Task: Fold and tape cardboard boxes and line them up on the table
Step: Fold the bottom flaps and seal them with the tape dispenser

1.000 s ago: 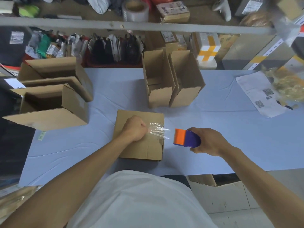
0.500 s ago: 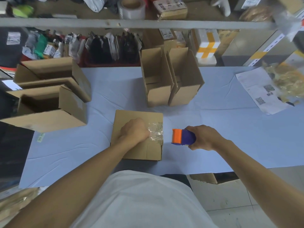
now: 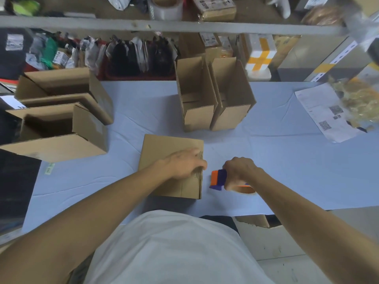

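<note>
We look down at a table (image 3: pixel 287 160) draped in pale blue cloth, faintly creased. At its centre lies the box being worked on (image 3: pixel 164 152), plain brown corrugated cardboard with its flat closed face up. Our left hand (image 3: pixel 184 163) rests on that face near the three o'clock edge, fingers extended and spread, likely to press the tape down where it wraps over the side; the tape itself is too clear to make out here. Just beside the box at three o'clock, our right hand (image 3: pixel 241 171) grips a tape dispenser (image 3: pixel 218 179), smooth plastic in orange and purple, lowered to the cloth and apart from the cardboard, which suggests the strip has been cut.

At twelve o'clock two finished boxes (image 3: pixel 215 99) stand upright, touching side by side, open tops facing up, probably the start of the line. At nine o'clock two larger open boxes (image 3: pixel 61 111) sit with flaps splayed. At two o'clock a printed sheet (image 3: pixel 320 111) with code squares lies flat. Beyond the table, shelving (image 3: pixel 184 26) holds parcels and a tape roll (image 3: pixel 166 6).
</note>
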